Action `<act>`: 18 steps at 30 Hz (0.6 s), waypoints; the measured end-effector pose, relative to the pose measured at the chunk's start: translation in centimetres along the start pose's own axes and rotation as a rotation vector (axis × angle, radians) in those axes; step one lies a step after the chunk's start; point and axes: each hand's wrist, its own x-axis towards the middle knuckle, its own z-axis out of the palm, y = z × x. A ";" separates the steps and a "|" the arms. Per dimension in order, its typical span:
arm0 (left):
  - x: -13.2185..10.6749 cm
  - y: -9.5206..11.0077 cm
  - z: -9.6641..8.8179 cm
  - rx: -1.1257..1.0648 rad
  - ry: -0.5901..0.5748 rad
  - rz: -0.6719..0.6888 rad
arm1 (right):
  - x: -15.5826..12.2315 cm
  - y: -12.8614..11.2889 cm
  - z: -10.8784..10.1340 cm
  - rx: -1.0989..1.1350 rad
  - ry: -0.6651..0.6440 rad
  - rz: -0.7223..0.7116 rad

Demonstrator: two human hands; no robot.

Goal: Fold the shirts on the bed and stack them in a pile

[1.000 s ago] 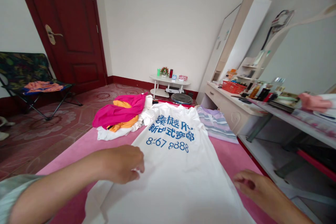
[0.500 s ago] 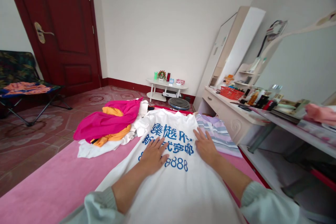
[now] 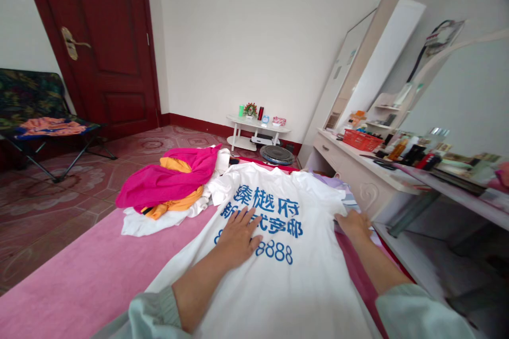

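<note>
A white T-shirt with blue printed characters and digits lies spread out, its collar away from me. My left hand rests flat on the print with its fingers spread, covering some of the digits. At the shirt's right side, my right hand pinches the edge by the sleeve, thumb and fingertips together. Beneath that sleeve, a striped lilac and grey garment is mostly covered.
A heap of magenta, orange and white clothes sits on the left of the pink bedspread. To the right stands a white dressing table with a red basket and several bottles. A folding chair is at far left.
My right hand has moved right from the print to the shirt's edge. The right sleeve now lies spread over the striped garment. My left hand stays on the print.
</note>
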 end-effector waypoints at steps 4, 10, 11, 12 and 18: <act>0.0 0.0 0.1 0.004 0.010 -0.004 | -4.4 -4.1 0.7 -0.028 0.001 -0.160; 0.0 -0.3 0.1 -0.090 0.062 0.020 | -12.4 -9.1 3.0 -0.056 -0.413 -0.413; 0.1 -0.5 0.0 -0.136 0.083 0.024 | -13.0 -9.1 3.4 -0.083 -0.422 -0.421; 0.2 -0.6 -0.1 -0.193 0.120 0.019 | -13.5 -9.0 3.7 -0.105 -0.415 -0.427; 0.4 -2.3 -3.4 -0.182 0.634 -0.249 | -13.3 -8.3 4.3 -0.120 -0.350 -0.451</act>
